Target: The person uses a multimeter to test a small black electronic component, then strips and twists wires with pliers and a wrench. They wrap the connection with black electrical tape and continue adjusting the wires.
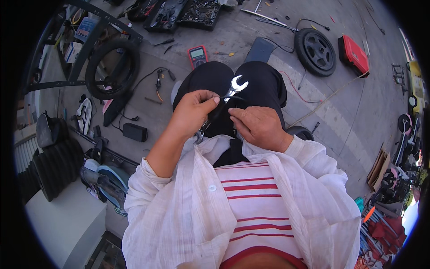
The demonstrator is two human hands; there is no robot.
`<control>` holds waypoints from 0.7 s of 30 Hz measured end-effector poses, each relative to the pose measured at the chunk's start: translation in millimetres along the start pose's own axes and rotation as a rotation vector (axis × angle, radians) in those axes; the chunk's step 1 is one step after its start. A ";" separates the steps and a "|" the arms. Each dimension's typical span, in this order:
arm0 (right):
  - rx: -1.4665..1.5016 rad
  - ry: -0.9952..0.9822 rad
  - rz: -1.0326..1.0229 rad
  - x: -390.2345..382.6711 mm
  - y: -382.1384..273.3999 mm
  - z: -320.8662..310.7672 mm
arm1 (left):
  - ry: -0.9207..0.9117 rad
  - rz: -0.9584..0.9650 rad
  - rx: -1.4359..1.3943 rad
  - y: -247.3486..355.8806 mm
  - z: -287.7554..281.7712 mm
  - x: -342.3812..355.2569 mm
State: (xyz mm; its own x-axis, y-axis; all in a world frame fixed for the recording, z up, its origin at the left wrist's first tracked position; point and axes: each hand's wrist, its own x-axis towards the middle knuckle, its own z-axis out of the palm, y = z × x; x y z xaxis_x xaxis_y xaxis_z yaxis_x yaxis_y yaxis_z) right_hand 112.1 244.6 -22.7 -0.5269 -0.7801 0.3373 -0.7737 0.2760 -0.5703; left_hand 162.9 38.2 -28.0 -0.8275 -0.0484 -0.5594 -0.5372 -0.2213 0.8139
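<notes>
My left hand (195, 110) pinches a thin black cord (234, 97) between thumb and forefinger; the cord curves out over my lap. Facing it, my right hand (260, 125) has its fingers pressed together, and a small dark bit shows at their tips. Whether that bit belongs to the cord I cannot tell. Under my left hand a shiny combination wrench (230, 94) lies slantwise across my dark trousers. Its open jaw points away from me between my knees, and its ring end shows near my left wrist. The fingers partly hide its shaft.
On the ground ahead lie a red multimeter (197, 55), a spoked black wheel (315, 52) and a red case (354, 55). To the left are a tyre (112, 70), a black power adapter (135, 132) and loose cables. Black toolboxes (199, 14) stand at the far side.
</notes>
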 end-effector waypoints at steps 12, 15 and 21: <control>-0.254 -0.207 0.107 4.5 -6.3 24.4 | 0.095 -0.155 -0.255 3.1 1.9 -14.8; -0.076 0.029 0.080 -0.6 -10.5 38.8 | 0.123 -0.189 -0.316 3.0 5.8 -12.6; -0.109 -0.133 -0.236 -1.2 -18.0 56.0 | 0.109 -0.184 -0.299 -0.1 2.1 -12.8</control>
State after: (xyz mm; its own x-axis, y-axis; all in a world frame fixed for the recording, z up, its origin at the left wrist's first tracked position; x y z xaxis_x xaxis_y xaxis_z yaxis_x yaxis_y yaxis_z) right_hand 146.3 209.1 -54.8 -0.2827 -0.8946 0.3461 -0.9064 0.1310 -0.4017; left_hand 173.2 40.9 -20.6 -0.6906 -0.0814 -0.7186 -0.5907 -0.5097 0.6255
